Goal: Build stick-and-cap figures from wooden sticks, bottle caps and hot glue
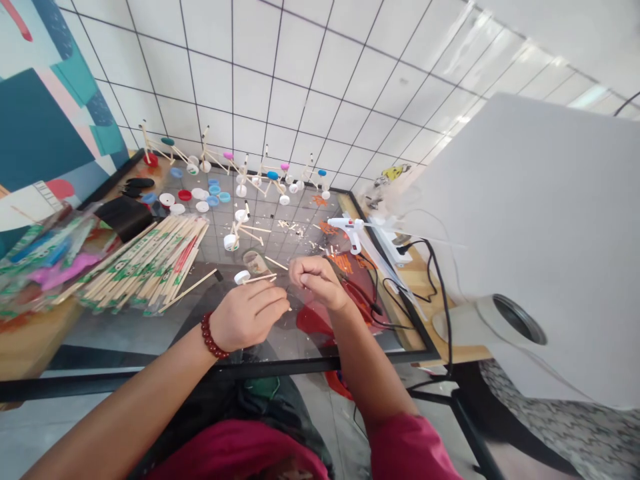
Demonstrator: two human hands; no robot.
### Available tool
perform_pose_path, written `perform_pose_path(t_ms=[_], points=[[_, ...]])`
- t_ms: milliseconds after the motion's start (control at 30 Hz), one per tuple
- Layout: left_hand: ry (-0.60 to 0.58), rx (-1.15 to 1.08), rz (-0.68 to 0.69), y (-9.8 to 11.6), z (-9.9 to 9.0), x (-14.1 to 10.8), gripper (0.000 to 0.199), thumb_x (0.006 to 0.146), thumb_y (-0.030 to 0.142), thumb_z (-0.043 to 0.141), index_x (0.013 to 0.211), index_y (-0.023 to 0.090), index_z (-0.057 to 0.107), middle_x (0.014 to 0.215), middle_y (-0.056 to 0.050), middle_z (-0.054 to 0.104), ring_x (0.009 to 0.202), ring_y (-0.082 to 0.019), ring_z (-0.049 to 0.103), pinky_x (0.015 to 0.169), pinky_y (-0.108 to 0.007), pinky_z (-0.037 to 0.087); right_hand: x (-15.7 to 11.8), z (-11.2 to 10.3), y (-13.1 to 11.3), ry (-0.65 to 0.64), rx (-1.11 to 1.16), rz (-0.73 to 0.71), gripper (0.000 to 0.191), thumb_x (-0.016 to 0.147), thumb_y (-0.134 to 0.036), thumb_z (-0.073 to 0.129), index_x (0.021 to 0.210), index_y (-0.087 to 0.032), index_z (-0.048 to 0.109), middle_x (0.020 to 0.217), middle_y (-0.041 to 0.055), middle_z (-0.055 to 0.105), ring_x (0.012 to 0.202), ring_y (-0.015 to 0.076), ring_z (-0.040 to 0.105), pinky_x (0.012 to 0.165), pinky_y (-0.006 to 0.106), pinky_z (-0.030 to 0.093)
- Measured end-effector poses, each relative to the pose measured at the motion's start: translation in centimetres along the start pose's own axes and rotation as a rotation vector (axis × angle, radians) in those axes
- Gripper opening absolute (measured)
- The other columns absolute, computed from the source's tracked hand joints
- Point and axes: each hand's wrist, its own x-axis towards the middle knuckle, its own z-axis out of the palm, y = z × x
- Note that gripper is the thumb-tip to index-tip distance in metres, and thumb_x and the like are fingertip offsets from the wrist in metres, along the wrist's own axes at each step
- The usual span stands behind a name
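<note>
My left hand [249, 316], a dark red bead bracelet at its wrist, hangs low over the dark glass tabletop with its fingers pressed together. Thin wooden sticks [260, 277] show along its fingers, beside a white bottle cap [243, 276]; the grip itself is mostly hidden. My right hand [319, 280] is closed just to the right, the two hands slightly apart. A short stick [276, 263] ends close to its knuckles; whether it is touched I cannot tell. What the right fingers hold is hidden. Beyond the hands lies a small stick-and-cap frame [243, 230].
Several stick-and-cap models [273, 176] stand along the tiled wall. Loose blue caps [214, 190] lie at back left, wrapped chopsticks [145, 263] at left. A white glue gun [349, 230] rests at right, near a power strip [395, 243] and black cables [435, 267]. Wood scraps [295, 230] litter the glass.
</note>
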Motion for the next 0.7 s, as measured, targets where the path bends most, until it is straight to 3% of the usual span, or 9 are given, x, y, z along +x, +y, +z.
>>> perform_pose_path(t_ms=[133, 267, 367, 500, 567, 700], points=[[0.15, -0.035, -0.04, 0.0, -0.2, 0.4, 0.026, 0.094, 0.006, 0.064, 0.109, 0.022, 0.076, 0.098, -0.01, 0.084, 0.085, -0.023, 0.077, 0.078, -0.034, 0.064, 0.2, 0.9, -0.1, -0.132, -0.038, 0.084, 0.063, 0.089, -0.076, 0.073, 0.062, -0.021, 0.055, 0.059, -0.0038, 0.047, 0.058, 0.012, 0.039, 0.057, 0.028, 0.032], [0.206, -0.049, -0.123, 0.2, -0.6, 0.9, 0.024, 0.096, 0.007, 0.06, 0.101, 0.022, 0.078, 0.095, -0.009, 0.084, 0.084, -0.021, 0.078, 0.08, -0.032, 0.063, 0.5, 2.1, 0.1, -0.071, 0.101, 0.132, 0.064, 0.091, -0.078, 0.07, 0.065, -0.02, 0.06, 0.062, -0.0018, 0.055, 0.058, 0.0125, 0.047, 0.057, 0.027, 0.04], [0.203, -0.149, -0.344, 0.3, -0.7, 1.1, 0.021, 0.098, 0.012, 0.06, 0.093, 0.022, 0.078, 0.087, -0.007, 0.083, 0.08, -0.019, 0.077, 0.079, -0.031, 0.063, 0.6, 2.5, 0.7, 0.014, 0.227, 0.216, 0.066, 0.084, -0.083, 0.074, 0.067, -0.02, 0.064, 0.062, -0.0007, 0.06, 0.054, 0.012, 0.05, 0.052, 0.025, 0.043], [0.272, -0.354, -0.718, 0.1, -0.5, 1.2, 0.012, 0.093, 0.024, 0.069, 0.087, 0.02, 0.079, 0.077, -0.004, 0.081, 0.063, -0.016, 0.072, 0.061, -0.025, 0.059, 1.0, 3.0, 1.4, 0.139, 0.344, 0.249, 0.067, 0.081, -0.087, 0.073, 0.073, -0.021, 0.07, 0.059, -0.0016, 0.061, 0.05, 0.0106, 0.048, 0.049, 0.023, 0.04], [0.308, -0.463, -0.848, -0.1, -0.3, 1.3, 0.012, 0.089, 0.03, 0.075, 0.086, 0.019, 0.08, 0.075, -0.004, 0.081, 0.056, -0.015, 0.07, 0.054, -0.025, 0.058, 1.1, 3.4, 1.5, 0.206, 0.364, 0.212, 0.059, 0.076, -0.08, 0.083, 0.082, -0.022, 0.073, 0.061, -0.0031, 0.063, 0.052, 0.0107, 0.051, 0.051, 0.023, 0.042], [0.294, -0.582, -0.974, -0.3, 0.1, 1.4, 0.019, 0.082, 0.038, 0.081, 0.086, 0.019, 0.083, 0.075, -0.005, 0.081, 0.056, -0.019, 0.071, 0.056, -0.03, 0.062, 1.4, 3.8, 1.5, 0.313, 0.3, 0.14, 0.045, 0.071, -0.06, 0.096, 0.087, -0.024, 0.074, 0.071, -0.0034, 0.068, 0.061, 0.0117, 0.057, 0.061, 0.025, 0.05]])
